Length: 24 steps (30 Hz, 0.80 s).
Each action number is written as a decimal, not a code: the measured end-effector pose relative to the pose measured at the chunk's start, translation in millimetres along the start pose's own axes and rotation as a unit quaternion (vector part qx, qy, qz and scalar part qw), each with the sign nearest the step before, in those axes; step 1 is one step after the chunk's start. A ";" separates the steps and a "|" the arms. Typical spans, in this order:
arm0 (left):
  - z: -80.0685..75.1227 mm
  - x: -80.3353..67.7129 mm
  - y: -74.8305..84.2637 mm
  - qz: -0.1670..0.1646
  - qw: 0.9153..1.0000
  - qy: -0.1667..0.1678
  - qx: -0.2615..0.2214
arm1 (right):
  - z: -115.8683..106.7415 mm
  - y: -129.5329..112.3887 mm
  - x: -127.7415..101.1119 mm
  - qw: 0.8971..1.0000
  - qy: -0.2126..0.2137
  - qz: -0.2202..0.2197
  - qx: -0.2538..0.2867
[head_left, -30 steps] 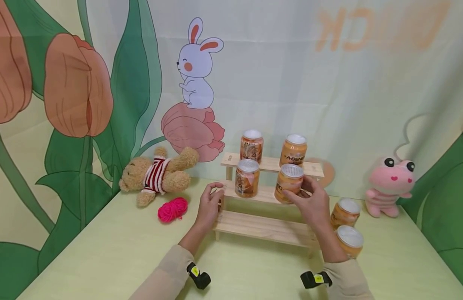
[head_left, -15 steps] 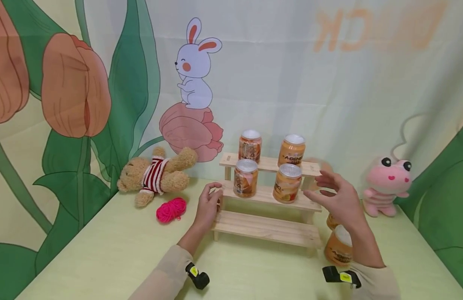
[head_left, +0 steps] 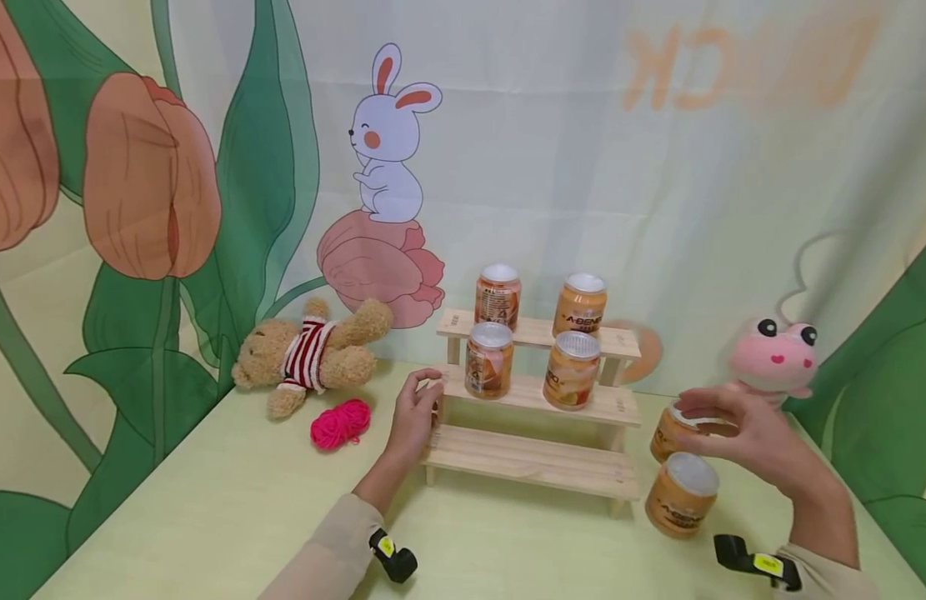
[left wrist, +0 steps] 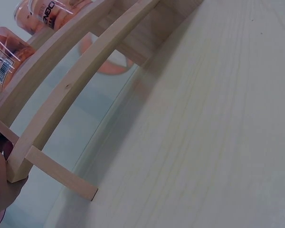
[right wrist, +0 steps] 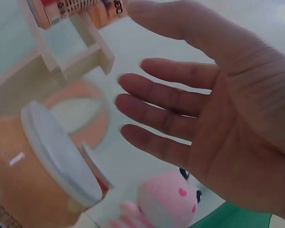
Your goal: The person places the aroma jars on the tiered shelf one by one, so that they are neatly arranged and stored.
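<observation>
"Near the table's right edge, what stands upright?"
"The front can and, beyond it, the rear can; both lower than the right hand's fingers, which are spread, holding nothing."
"The left hand?"
"Farther off, curled on the rack's left end."

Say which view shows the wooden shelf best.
The head view: all three tiers of the wooden shelf show there. The left wrist view has a slanted, cut-off part; the right wrist view, only a portion at upper left.
</observation>
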State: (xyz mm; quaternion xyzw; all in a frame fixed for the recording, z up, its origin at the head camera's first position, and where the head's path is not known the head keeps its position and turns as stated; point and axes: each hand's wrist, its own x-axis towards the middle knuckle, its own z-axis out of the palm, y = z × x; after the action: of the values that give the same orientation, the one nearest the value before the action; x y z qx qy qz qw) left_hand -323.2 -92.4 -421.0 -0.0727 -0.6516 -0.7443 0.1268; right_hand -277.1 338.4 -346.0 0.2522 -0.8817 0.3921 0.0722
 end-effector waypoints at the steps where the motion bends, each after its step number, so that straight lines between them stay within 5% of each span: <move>1: 0.1 -0.1 0.1 -0.001 1.000 0.001 0.000 | -0.6 3.1 -1.8 1.000 -0.008 -0.004 0.001; 7: 0.1 -0.5 -0.1 -0.001 1.000 0.004 -0.001 | 1.3 22.0 -8.9 0.999 -0.050 -0.019 0.011; 15: -0.8 -0.4 -2.3 -0.001 1.000 0.004 0.004 | -0.7 37.7 -16.8 0.993 -0.097 0.028 0.067; 24: -0.4 1.8 -4.1 0.002 1.000 0.006 0.006 | -1.2 61.3 -16.0 0.997 0.063 0.032 0.012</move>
State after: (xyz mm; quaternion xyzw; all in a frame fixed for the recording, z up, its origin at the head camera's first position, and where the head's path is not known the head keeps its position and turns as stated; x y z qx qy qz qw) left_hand -326.0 -92.4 -424.4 -0.0692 -0.6551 -0.7406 0.1325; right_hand -294.1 380.1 -390.6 0.1993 -0.8785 0.4195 0.1117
